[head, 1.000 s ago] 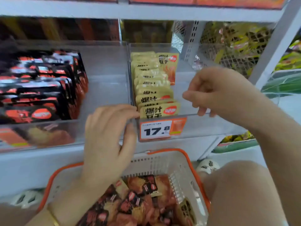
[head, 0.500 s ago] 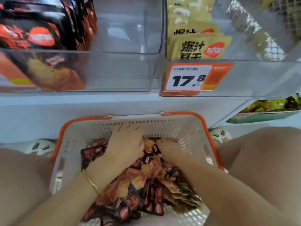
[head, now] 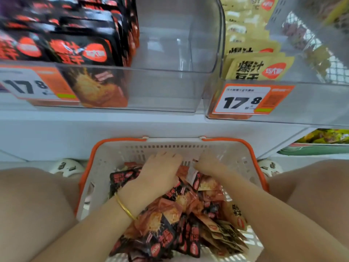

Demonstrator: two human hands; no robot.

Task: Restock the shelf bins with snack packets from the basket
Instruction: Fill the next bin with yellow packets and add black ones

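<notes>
Both forearms reach forward between bare knees into basket [head: 94, 154]. Left hand [head: 160, 167], gold bangle [head: 125, 208] on wrist, lies palm down on heap of black-orange snack packets [head: 170, 224], fingers bent into heap; grasp cannot be told. Right hand [head: 209, 163] just beside it at far wall, fingertips hidden; grasp cannot be told. Beyond, white shelf [head: 113, 125] carries clear bins: left bin [head: 170, 87] holds upright black packets [head: 85, 53], right bin [head: 311, 103] yellow packets [head: 258, 69]. Price tag [head: 245, 101] reads 17.8.

The person wears a gold bangle [head: 125, 208] and white clogs [head: 66, 166].
</notes>
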